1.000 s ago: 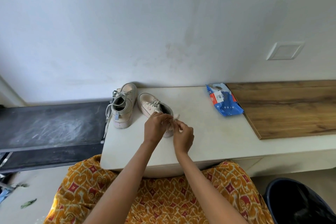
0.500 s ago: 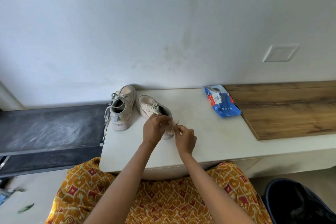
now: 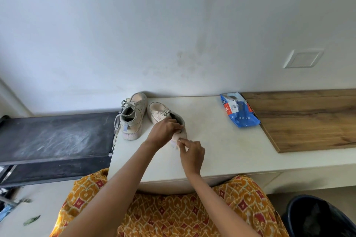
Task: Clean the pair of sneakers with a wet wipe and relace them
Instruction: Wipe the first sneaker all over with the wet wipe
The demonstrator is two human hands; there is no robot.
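**Hands: both engaged, forward of the body**

I see both bare forearms reaching forward and converging. The left hand (image 3: 163, 131) sits farther out, knuckles up, fingers curled in a grip at its fingertips. The right hand (image 3: 191, 153) lies nearer, just beside it, fingers bent, thumb and forefinger pinched together. What they pinch is blurred.

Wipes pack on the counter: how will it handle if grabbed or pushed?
The wipes pack looks like soft crinkled film, so it will likely flex and dent rather than stay stiff. It lies flat on the counter, so it should slide, not roll or tip. The glossy wrap may be slippery.
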